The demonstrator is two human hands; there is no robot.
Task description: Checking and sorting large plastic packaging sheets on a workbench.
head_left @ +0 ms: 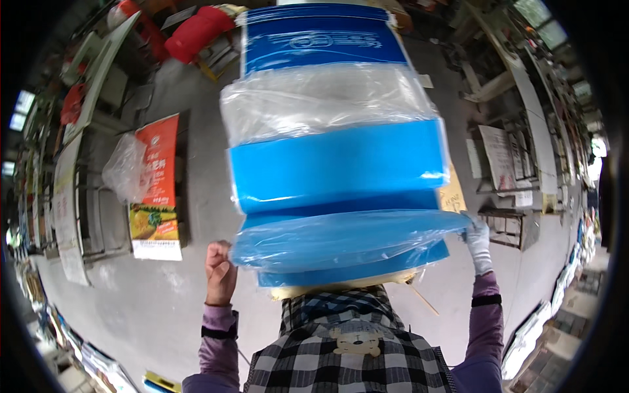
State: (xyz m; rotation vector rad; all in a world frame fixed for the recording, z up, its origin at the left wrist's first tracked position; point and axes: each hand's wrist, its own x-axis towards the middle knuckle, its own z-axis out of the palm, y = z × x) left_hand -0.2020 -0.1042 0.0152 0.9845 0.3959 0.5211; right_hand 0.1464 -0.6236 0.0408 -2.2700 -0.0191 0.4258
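A tall stack of blue and white boxes (pixel 337 164), wrapped in clear plastic film, fills the middle of the view above my plaid apron. A straw-coloured edge (pixel 341 288) shows under its lowest box. My bare left hand (pixel 220 265) is closed in a fist at the stack's lower left corner, touching the film. My right hand (pixel 478 243), in a white glove, grips the film's edge at the lower right corner. Both arms, in purple sleeves, rise from below.
On the grey concrete floor to the left lie an orange printed sack (pixel 157 187) and a crumpled clear plastic bag (pixel 123 167). Red bundles (pixel 196 31) sit at the top left. Metal racks and sheets of paper (pixel 501 157) line the right side.
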